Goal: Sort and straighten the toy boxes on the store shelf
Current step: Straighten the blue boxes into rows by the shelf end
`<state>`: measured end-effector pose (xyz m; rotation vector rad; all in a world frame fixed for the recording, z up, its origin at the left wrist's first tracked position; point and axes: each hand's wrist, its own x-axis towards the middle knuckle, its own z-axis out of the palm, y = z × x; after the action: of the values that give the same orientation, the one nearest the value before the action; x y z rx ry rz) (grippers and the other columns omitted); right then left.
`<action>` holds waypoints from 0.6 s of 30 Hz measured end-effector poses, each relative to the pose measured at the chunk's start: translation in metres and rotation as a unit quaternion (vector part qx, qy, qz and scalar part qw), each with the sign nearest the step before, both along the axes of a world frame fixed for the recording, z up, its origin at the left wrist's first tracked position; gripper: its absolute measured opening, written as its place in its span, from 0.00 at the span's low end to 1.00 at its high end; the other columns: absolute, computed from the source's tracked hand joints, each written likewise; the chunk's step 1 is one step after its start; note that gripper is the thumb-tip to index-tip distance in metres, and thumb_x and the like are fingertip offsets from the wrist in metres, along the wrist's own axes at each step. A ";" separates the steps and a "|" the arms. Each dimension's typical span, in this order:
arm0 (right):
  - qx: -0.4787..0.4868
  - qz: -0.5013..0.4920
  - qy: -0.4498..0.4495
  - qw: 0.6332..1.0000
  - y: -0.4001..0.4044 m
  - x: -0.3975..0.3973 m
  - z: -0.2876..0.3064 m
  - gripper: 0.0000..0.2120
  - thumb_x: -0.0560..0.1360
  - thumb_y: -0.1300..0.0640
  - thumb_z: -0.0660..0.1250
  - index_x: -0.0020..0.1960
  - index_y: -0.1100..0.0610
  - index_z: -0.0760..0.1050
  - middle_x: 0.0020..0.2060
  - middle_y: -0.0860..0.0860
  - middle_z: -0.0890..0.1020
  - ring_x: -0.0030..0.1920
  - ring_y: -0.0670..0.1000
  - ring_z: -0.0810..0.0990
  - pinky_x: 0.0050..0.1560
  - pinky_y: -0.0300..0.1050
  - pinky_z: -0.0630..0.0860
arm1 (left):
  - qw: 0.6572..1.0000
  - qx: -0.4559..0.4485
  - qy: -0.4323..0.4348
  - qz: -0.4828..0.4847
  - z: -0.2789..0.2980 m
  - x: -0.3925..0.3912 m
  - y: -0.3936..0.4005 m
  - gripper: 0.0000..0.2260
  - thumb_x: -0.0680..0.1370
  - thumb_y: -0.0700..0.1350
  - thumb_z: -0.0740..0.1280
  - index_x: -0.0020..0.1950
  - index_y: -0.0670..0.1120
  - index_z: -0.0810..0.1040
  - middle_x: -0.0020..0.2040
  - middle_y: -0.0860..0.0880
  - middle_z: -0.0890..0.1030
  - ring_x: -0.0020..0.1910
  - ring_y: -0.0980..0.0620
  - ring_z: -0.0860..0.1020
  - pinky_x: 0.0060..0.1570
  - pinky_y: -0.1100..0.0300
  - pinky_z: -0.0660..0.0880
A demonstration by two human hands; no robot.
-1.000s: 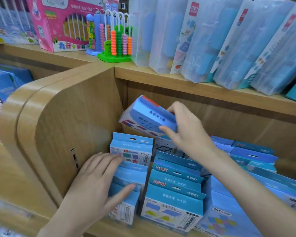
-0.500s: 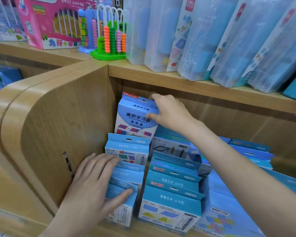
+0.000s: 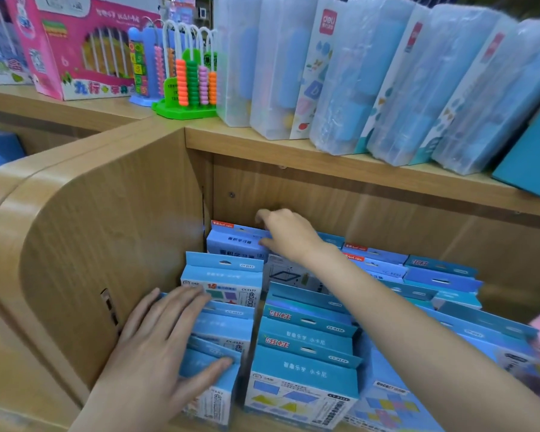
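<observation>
- The right hand [image 3: 289, 233] reaches to the back left corner of the lower shelf [image 3: 387, 210]; its grip pinches the top edge of a pale blue box [image 3: 236, 241], thumb on the front face, fingers curled over the back.
- That box stands upright against the back wall, just beside the wooden side panel [image 3: 106, 229]. It has a red label at its top left corner and dark Chinese print across its front.
- The left hand [image 3: 166, 347] lies flat on the front left row of blue boxes [image 3: 228, 277], fingers straight and spread, thumb pressing the front box's face.
- These boxes are bright blue with hang-tab tops and white fronts showing coloured shapes; they stand in a file, front to back.
- A middle row [image 3: 306, 363] of like boxes stands touching it on the right; further rows [image 3: 440, 275] run behind the right forearm.
- On the upper shelf [image 3: 293, 148]: a pink box [image 3: 75, 51], a bead abacus [image 3: 190, 79], and leaning clear-wrapped packs [image 3: 371, 76].
</observation>
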<state>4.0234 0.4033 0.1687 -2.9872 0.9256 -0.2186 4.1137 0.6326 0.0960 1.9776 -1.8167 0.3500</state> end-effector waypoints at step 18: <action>0.068 -0.129 0.018 0.989 -0.032 -0.166 0.006 0.14 0.75 0.53 0.65 0.60 0.54 0.73 0.58 0.52 0.76 0.61 0.53 0.72 0.61 0.49 0.69 | 0.992 -0.024 -0.085 -0.094 0.020 -0.048 -0.060 0.34 0.75 0.68 0.53 0.64 0.42 0.75 0.65 0.48 0.75 0.66 0.53 0.67 0.66 0.46 0.56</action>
<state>3.8575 0.3716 0.1747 -2.7512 1.2759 -0.0968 4.0657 0.5722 0.1161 1.7736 -2.0599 0.5108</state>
